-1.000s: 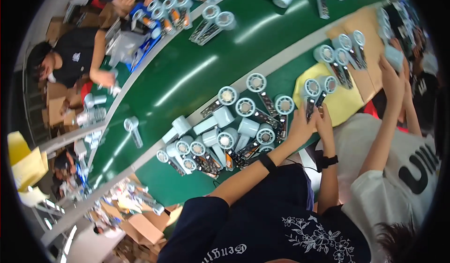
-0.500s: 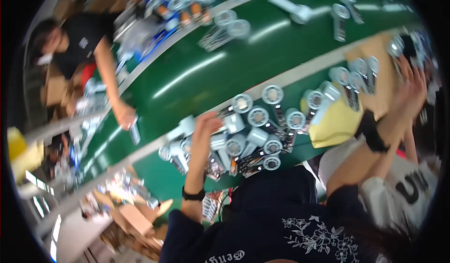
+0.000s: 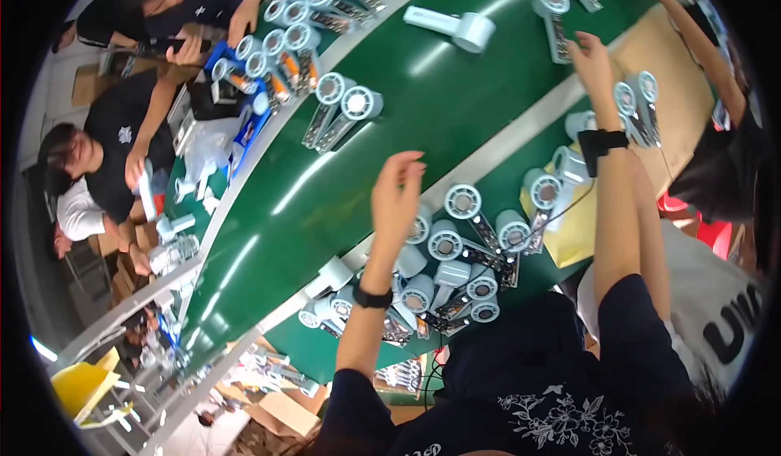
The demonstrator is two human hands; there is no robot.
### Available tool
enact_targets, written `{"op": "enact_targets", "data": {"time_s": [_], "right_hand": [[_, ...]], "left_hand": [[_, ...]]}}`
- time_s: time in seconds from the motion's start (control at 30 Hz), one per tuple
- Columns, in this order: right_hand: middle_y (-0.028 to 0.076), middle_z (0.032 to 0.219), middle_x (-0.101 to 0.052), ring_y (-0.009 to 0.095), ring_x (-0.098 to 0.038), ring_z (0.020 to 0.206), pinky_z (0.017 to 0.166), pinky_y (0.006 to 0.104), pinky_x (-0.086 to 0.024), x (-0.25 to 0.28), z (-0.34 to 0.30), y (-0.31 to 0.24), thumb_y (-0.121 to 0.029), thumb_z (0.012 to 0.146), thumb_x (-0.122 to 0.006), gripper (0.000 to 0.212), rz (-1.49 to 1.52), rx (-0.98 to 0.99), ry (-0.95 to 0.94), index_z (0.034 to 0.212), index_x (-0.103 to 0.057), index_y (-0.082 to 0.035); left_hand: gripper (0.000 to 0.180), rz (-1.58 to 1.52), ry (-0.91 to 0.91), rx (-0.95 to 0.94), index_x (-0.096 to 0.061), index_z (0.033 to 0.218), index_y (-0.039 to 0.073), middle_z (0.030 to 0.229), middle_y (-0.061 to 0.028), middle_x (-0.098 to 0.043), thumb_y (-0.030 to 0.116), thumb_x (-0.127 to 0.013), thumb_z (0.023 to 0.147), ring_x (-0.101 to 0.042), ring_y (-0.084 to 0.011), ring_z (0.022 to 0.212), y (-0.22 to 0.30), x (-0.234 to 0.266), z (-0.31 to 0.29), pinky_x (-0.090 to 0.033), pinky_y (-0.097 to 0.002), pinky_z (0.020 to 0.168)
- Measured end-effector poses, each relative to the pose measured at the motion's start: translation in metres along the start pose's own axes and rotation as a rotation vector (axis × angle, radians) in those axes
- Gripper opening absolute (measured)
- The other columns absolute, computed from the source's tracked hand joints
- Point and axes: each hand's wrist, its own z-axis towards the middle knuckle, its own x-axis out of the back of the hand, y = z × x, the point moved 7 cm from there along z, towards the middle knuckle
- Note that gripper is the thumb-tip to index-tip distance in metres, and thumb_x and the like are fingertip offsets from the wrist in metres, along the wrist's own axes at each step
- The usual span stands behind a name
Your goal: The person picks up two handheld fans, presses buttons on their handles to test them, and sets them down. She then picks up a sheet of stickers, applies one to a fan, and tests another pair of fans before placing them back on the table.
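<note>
Both hands hang empty with fingers loosely spread, the left hand [image 3: 396, 196] above the fans [image 3: 455, 248] heaped beside the green belt [image 3: 423, 106], the right hand [image 3: 592, 64] further along it; these look light, rigid plastic, best gripped by the handle.

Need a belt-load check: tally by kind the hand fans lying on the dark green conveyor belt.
Round grey-faced hand fans with bare circuit-board handles: 3
Closed white plastic hand fan: 1
Total: 4 on the dark green conveyor belt. One more piece at the top edge is cut off and not counted.
</note>
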Motion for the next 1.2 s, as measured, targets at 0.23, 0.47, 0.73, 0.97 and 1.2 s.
{"op": "enact_targets", "data": {"time_s": [0.23,0.47,0.73,0.97,1.2], "right_hand": [[0.009,0.083,-0.057,0.018,-0.052,0.075,0.067,0.0321,-0.044,-0.086,0.019,0.012,-0.033,0.077,-0.069,0.047,0.052,-0.271,-0.431,0.102,-0.053,0.003],[0.003,0.076,-0.05,0.014,-0.046,0.07,0.064,0.0284,-0.04,-0.089,0.01,0.017,-0.029,0.077,-0.07,0.039,0.211,-0.156,-0.278,0.094,-0.051,0.0],[0.017,0.092,-0.056,0.031,-0.056,0.086,0.076,0.0396,-0.046,-0.076,-0.011,-0.025,-0.029,0.071,-0.067,0.043,-0.061,-0.166,-0.207,0.101,-0.054,0.0],[0.018,0.095,-0.056,0.036,-0.055,0.092,0.08,0.0409,-0.047,-0.074,-0.025,-0.047,-0.028,0.069,-0.066,0.046,-0.105,-0.207,-0.142,0.105,-0.054,-0.002],[0.016,0.085,-0.057,0.031,-0.06,0.077,0.071,0.0377,-0.049,-0.067,-0.034,-0.04,-0.025,0.069,-0.067,0.049,-0.031,-0.146,-0.269,0.108,-0.051,0.001]], "left_hand": [[0.023,0.218,-0.068,-0.192,-0.057,0.106,0.004,0.095,-0.0135,-0.06,0.006,-0.057,0.083,-0.059,-0.0256,0.091,0.039,-0.035,0.054,-0.047,-0.0332,0.08],[0.046,0.786,0.083,-0.64,-0.052,0.115,0.004,0.118,-0.0149,-0.05,-0.003,-0.054,0.069,-0.046,-0.032,0.112,0.08,-0.054,0.14,-0.036,-0.0419,0.096],[0.034,1.215,-0.201,-0.796,-0.056,0.097,0.009,0.092,-0.0074,-0.053,0.001,-0.062,0.066,-0.052,-0.0265,0.095,0.071,-0.063,0.222,-0.041,-0.0407,0.088],[0.04,1.218,-0.19,-0.699,-0.053,0.093,0.01,0.09,-0.0087,-0.051,0.009,-0.073,0.058,-0.054,-0.0293,0.083,0.05,-0.032,0.174,-0.046,-0.0401,0.071],[0.042,1.024,-0.223,-0.393,-0.047,0.102,0.003,0.09,-0.0122,-0.055,0.012,-0.07,0.068,-0.057,-0.0329,0.074,0.007,-0.011,0.129,-0.047,-0.0416,0.067]]}}
